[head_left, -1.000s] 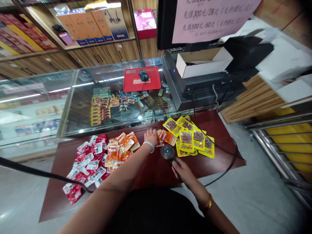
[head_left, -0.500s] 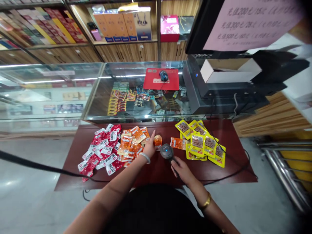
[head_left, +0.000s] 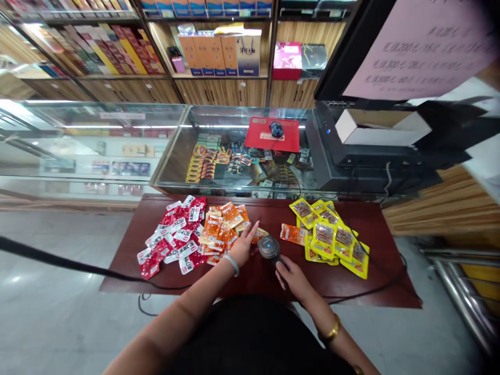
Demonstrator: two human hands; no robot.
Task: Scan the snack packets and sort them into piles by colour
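Observation:
My left hand (head_left: 242,249), with a pale bracelet at the wrist, has its upper fingers stretched forward and its thumb side against an orange snack packet (head_left: 259,236). That packet is partly hidden by the fingers and the scanner, but it appears held. In my right hand (head_left: 289,273) is a black handheld barcode scanner (head_left: 269,247), its head with a small blue light close to the packet. Left of my left hand lies a pile of orange snack packets (head_left: 223,229). One single orange packet (head_left: 292,234) lies flat to the right of the scanner.
Red-and-white packets (head_left: 177,234) cover the table's left part; yellow packets (head_left: 324,234) are heaped at right. A black cable (head_left: 97,268) crosses low in front. Behind the dark red table (head_left: 265,208) stands a glass display counter (head_left: 167,156) with a mouse (head_left: 276,129) and a white box (head_left: 385,130).
The view has shifted, so the scene sits further right and more shelves show. The packet at my left hand has tilted flatter and is more covered; its fingers look more spread. The scanner stays beside it.

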